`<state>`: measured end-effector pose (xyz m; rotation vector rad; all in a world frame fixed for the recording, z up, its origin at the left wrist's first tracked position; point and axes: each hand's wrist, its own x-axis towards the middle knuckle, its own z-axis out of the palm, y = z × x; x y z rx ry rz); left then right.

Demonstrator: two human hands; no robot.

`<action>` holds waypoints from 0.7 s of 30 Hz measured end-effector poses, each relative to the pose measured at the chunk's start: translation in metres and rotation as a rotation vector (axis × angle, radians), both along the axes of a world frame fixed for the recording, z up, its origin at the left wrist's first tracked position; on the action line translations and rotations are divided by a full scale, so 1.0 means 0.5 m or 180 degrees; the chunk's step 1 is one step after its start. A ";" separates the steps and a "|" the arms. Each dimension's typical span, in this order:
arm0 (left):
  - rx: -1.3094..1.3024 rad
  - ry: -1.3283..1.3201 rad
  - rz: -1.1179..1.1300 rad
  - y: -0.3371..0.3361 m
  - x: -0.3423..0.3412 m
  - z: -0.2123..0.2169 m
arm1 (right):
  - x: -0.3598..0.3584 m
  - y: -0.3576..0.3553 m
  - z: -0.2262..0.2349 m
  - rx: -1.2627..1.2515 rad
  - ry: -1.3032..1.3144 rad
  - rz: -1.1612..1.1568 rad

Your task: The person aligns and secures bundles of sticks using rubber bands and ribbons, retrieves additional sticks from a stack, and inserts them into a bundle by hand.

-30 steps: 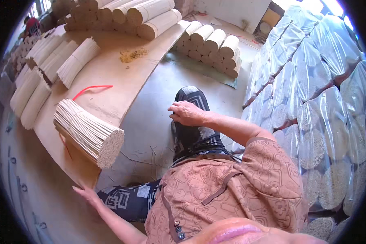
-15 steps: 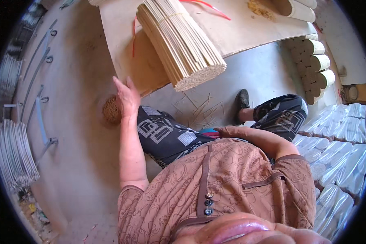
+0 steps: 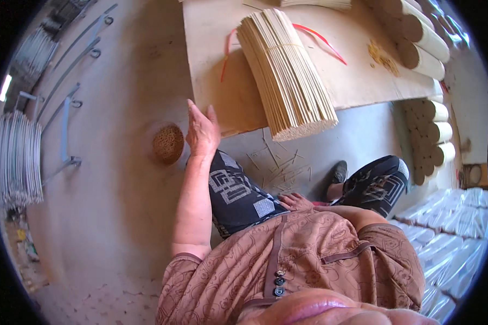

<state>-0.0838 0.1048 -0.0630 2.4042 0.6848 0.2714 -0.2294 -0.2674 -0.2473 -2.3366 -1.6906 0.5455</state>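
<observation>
My left hand [image 3: 201,131] is raised with fingers apart, holding nothing, close to the near edge of a low wooden board [image 3: 222,59]. Beside it on the floor lies a small round brown bundle seen end-on [image 3: 168,143]. A thick bundle of thin pale sticks [image 3: 287,76], tied with a band, lies on the board with its cut end overhanging the edge. My right hand [image 3: 295,201] rests on my lap between my legs, fingers loose and empty.
Red strips [image 3: 314,37] lie on the board. Rolled pale bundles [image 3: 417,38] are stacked at the back right, more [image 3: 431,135] below the board. Plastic-wrapped packs [image 3: 450,216] lie at right. Loose sticks [image 3: 279,170] litter the concrete floor. Metal racks [image 3: 21,157] stand left.
The view has swung left and down. My left hand rose from the floor toward the board edge. My right hand moved from my knee to my lap.
</observation>
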 end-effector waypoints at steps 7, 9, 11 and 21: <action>-0.0283 -0.0249 0.0097 -0.004 -0.004 0.031 | 0.022 0.009 0.013 0.0262 0.0541 0.0027; -0.0228 -0.0181 0.0084 -0.008 -0.015 0.032 | 0.022 0.009 0.027 0.0386 0.0645 -0.0143; -0.0168 -0.0109 0.0079 -0.012 -0.010 0.028 | 0.028 0.006 0.023 0.0313 0.0614 -0.0026; -0.0186 0.0007 -0.0064 -0.015 -0.002 0.048 | 0.023 -0.005 0.046 0.0261 0.1175 -0.0261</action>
